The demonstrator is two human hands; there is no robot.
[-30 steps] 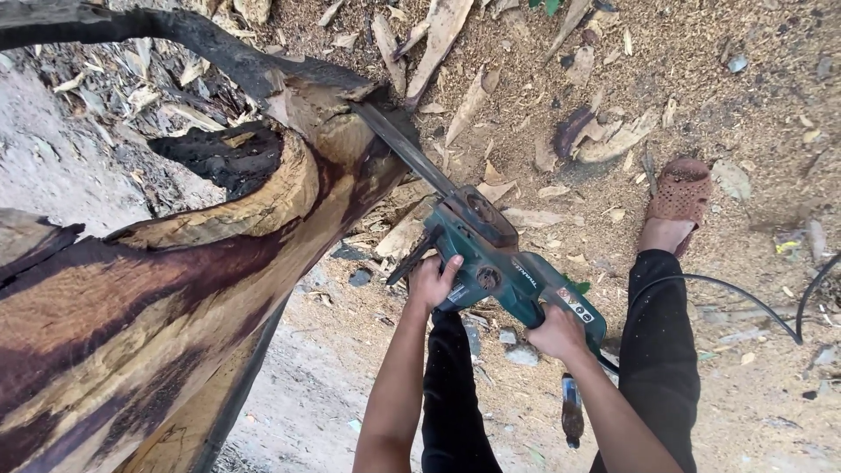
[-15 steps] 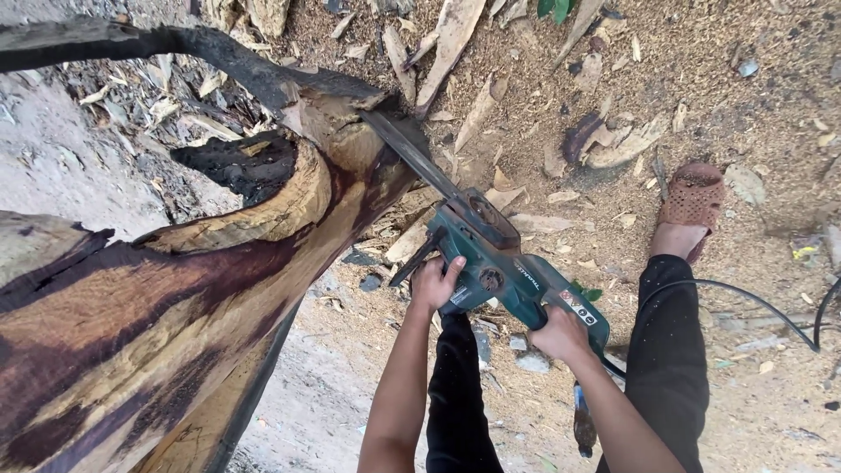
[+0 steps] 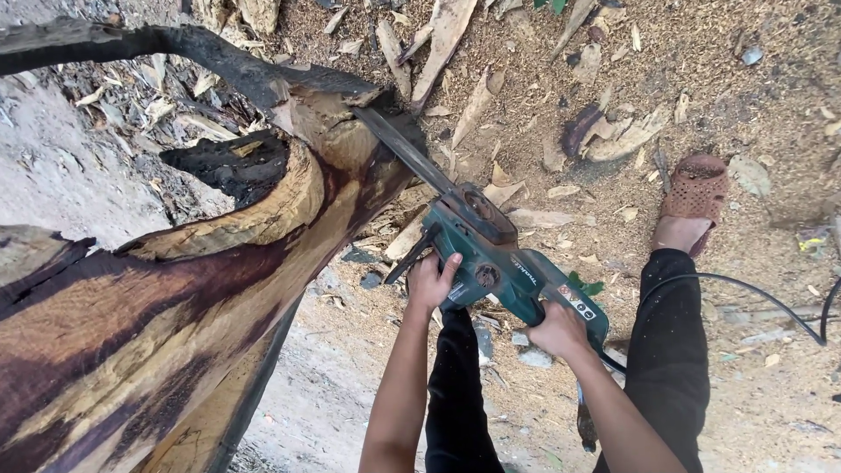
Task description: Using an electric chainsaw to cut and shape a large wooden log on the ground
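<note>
Green chainsaw (image 3: 504,267) in left hand (image 3: 431,282) and right hand (image 3: 559,328), fingers gripping, bar in log (image 3: 175,298).

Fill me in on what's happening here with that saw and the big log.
A person stands on ground strewn with sawdust and wood chips, holding a green electric chainsaw with both hands. The left hand grips the front handle and the right hand the rear grip, where a black power cable runs off to the side. The saw's bar lies against the upper end of a large, dark-streaked log at a notch. A foot in a brown sandal is planted nearby.
</note>
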